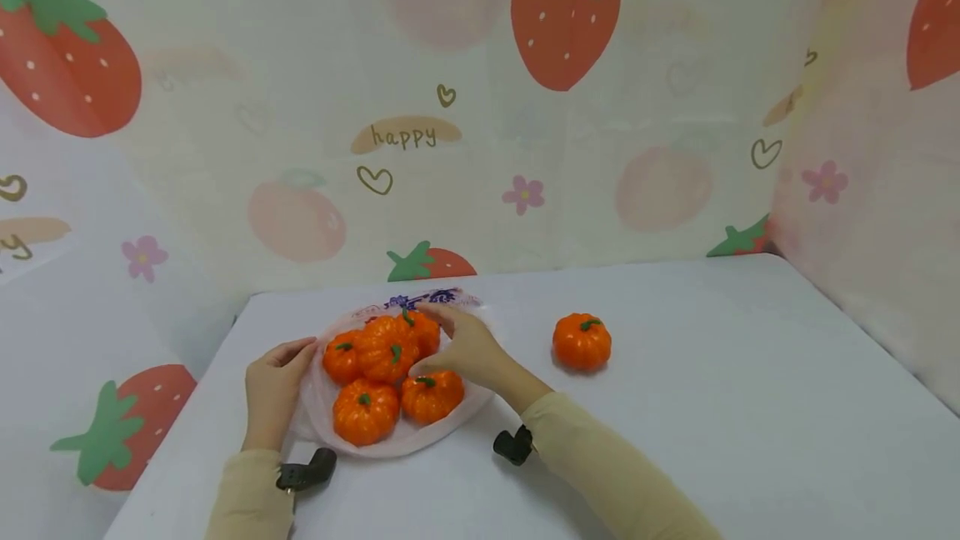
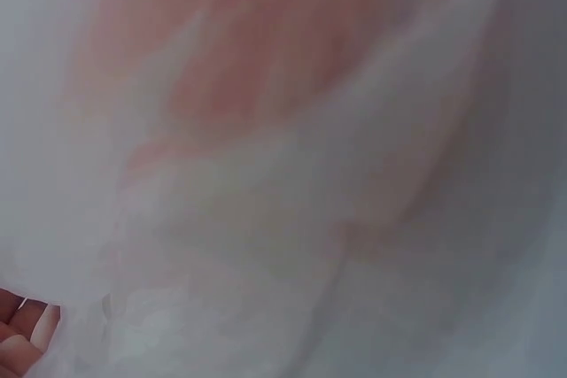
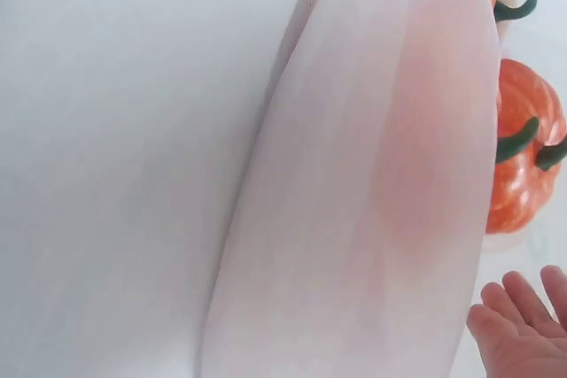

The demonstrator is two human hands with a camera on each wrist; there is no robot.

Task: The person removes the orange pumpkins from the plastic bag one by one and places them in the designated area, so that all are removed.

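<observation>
A thin whitish plastic bag (image 1: pixel 405 445) with blue and red print lies spread on the table, its mouth facing up. Several small orange pumpkins (image 1: pixel 366 413) with green stems are inside, one heaped on the others. At the bag's left rim, my left hand (image 1: pixel 273 386) pinches the plastic between thumb and fingers; in the left wrist view the blurred bag hides most of it. My right hand (image 1: pixel 468 348) reaches over the right rim, thumb and fingers spread around the pumpkins at the right, gripping none. In the right wrist view this hand's fingers look straight beside a pumpkin (image 3: pixel 523 179).
One more orange pumpkin (image 1: pixel 582 343) sits on the white table (image 1: pixel 712 407), right of the bag. A curtain (image 1: pixel 480 215) printed with strawberries, hearts and flowers stands behind the table and along its sides. Each wrist wears a small black camera (image 1: pixel 307 471).
</observation>
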